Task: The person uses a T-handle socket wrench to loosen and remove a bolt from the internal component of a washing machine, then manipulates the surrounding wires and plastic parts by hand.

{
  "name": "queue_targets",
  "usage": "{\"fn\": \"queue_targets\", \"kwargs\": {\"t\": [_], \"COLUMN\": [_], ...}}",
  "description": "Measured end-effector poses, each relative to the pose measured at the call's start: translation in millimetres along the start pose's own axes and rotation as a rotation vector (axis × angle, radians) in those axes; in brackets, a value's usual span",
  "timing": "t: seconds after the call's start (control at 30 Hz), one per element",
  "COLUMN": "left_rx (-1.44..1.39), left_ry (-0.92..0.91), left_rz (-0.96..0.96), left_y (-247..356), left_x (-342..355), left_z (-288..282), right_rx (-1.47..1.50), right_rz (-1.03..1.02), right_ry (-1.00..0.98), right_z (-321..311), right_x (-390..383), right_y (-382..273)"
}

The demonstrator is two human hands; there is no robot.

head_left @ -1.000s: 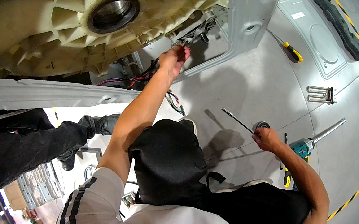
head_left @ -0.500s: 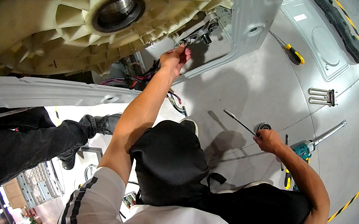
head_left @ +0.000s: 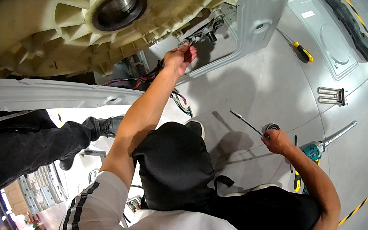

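Observation:
My left hand [head_left: 180, 59] reaches into the lower opening of a washing machine's grey cabinet [head_left: 260, 10]. Its thumb and forefinger pinch together beside a dark metal fitting [head_left: 203, 32], the other fingers loosely curled; whatever is between the fingertips is too small to make out. Above the hand spreads the cream plastic tub [head_left: 76, 12], ribbed, with a metal hub [head_left: 123, 7] in its middle. Over the floor at the right, my right hand [head_left: 278, 142] is closed around a tool with a long thin metal shaft [head_left: 246, 122]. A dark round part [head_left: 271, 127] shows at its fingers.
Coloured wires [head_left: 181, 102] hang from the cabinet's lower edge. Near my right forearm lie a teal power tool [head_left: 313, 151] and a yellow-handled tool [head_left: 297, 182]. Farther off are a screwdriver [head_left: 303, 52], a heating element [head_left: 332, 96] and a grey panel [head_left: 325, 41]. Another person's leg [head_left: 40, 149] extends at left.
The fingers of my left hand have spread slightly at the same spot. My right hand still holds the long-shafted tool, nearly unmoved.

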State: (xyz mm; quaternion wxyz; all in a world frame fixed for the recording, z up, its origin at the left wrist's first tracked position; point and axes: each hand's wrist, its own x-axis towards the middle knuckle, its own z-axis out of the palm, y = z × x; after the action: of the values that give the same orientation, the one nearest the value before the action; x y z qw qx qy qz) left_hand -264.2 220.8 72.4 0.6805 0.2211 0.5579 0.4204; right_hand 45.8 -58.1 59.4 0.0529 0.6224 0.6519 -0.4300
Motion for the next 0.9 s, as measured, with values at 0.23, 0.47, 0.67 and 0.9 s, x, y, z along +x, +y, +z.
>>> {"fn": "queue_targets", "kwargs": {"t": [0.23, 0.47, 0.67, 0.9], "left_rx": [-0.119, -0.053, -0.082, 0.073], "left_ry": [-0.057, 0.077, -0.054, -0.145], "left_rz": [-0.051, 0.023, 0.013, 0.291], "left_y": [3, 2, 14, 0], "left_x": [-4, -4, -22, -124], "left_z": [-3, 7, 2, 25], "right_rx": [-0.013, 0.186, 0.359, 0.4], "right_rz": [-0.01, -0.116, -0.107, -0.168], "right_ry": [-0.003, 0.074, 0.06, 0.137], "right_z": [-6, -13, -29, -33], "right_x": [-4, -5, -6, -7], "right_y": [-3, -17, -40, -43]}}
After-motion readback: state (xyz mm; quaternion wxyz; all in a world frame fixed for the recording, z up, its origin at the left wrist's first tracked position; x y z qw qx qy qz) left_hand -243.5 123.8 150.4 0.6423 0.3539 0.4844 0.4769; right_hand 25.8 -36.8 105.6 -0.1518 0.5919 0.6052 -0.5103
